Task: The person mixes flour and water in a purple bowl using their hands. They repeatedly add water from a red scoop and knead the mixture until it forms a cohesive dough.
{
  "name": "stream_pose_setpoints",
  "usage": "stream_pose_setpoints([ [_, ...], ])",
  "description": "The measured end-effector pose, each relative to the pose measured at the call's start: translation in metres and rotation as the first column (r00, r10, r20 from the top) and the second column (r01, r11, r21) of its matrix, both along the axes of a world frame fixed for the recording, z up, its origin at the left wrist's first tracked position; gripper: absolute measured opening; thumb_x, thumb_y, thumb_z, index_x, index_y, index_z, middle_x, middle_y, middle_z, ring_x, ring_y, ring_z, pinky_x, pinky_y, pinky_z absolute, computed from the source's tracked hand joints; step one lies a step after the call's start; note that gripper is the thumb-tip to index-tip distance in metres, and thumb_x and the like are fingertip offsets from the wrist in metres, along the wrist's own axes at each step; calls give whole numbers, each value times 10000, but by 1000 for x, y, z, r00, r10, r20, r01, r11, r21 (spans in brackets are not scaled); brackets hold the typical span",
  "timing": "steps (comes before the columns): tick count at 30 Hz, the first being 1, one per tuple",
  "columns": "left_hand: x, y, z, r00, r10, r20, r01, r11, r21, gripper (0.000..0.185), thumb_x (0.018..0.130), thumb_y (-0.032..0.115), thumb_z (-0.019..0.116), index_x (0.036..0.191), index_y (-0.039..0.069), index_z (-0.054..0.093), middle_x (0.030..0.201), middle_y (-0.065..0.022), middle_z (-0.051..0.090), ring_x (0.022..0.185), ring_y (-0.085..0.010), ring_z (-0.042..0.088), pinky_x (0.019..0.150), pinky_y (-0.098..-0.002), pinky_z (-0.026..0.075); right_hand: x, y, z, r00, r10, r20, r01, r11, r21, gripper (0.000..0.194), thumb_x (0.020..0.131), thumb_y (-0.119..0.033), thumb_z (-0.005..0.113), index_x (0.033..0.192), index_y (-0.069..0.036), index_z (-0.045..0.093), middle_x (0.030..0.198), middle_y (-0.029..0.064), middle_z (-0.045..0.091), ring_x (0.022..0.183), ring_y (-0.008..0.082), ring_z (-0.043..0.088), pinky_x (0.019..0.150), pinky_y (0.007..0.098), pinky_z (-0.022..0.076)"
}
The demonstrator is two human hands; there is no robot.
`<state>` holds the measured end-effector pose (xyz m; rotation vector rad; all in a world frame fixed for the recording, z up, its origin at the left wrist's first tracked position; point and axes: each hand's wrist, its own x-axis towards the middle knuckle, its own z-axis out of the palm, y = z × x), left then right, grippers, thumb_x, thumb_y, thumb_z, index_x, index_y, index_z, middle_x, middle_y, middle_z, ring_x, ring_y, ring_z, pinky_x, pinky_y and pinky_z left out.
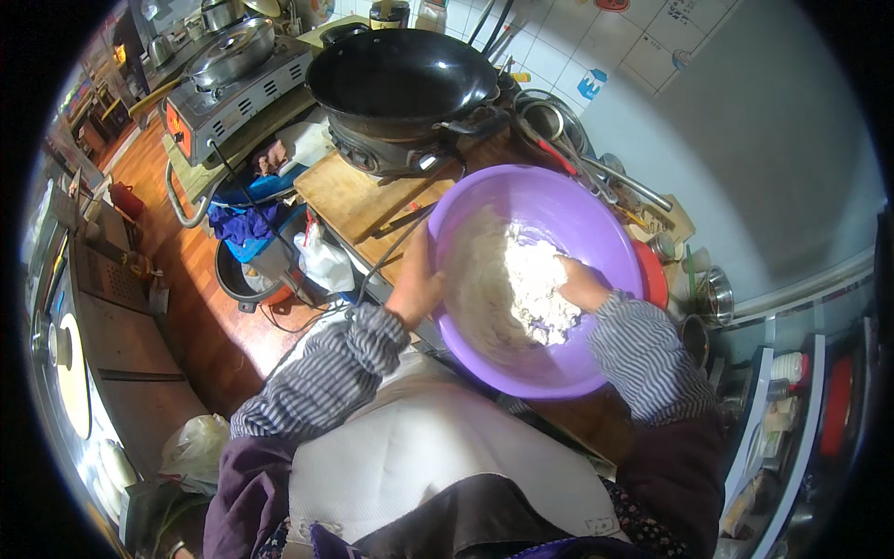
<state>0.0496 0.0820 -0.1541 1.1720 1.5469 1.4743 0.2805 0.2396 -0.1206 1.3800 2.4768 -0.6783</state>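
Observation:
A large purple plastic basin (604, 230) stands before me on the wooden worktop. Inside it lies a shaggy white mass of floury dough (534, 279), with a film of flour smeared over the basin's left inner wall. My left hand (417, 279) grips the basin's left rim, the thumb towards the inside and the fingers hidden on the outer side. My right hand (583, 283) is down in the basin at the dough's right edge. Its fingertips are sunk in the dough, so how far they close on it is hidden.
Behind the basin a black wok (405, 91) sits on an electric cooker, beside a wooden cutting board (370, 192). A gas stove (230, 105) carries a lidded steel pot (234, 52). Metal utensils and a red-handled tool (557, 155) crowd the right. A white plastic bag (325, 260) hangs at the worktop's left edge.

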Motion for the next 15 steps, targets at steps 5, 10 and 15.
stream_pose_setpoints([
  [5,-24,34,1,994,-112,-8,111,990,-82,728,729,-65,528,1385,33,226,1303,-194,417,1192,-247,427,1002,-317,333,16,-24,45,969,150,-196,-205,932,-298,516,748,17,555,1249,3,433,1228,225,493,1113,306,502,919,328,418],
  [10,-8,23,-2,983,48,-175,-75,985,-153,705,746,-27,571,1369,35,248,1286,-216,383,1179,-318,409,1002,-354,338,10,-66,28,848,519,111,-529,840,117,268,828,-106,530,1067,17,525,836,189,574,794,251,582,675,352,481],
  [15,12,0,2,961,148,-234,-167,984,-61,712,722,-23,577,1355,36,256,1231,-297,352,1164,-413,374,1018,-413,321,-29,-95,-2,521,845,119,-761,397,513,268,774,-254,548,879,-13,594,616,73,562,798,205,546,663,342,480],
])
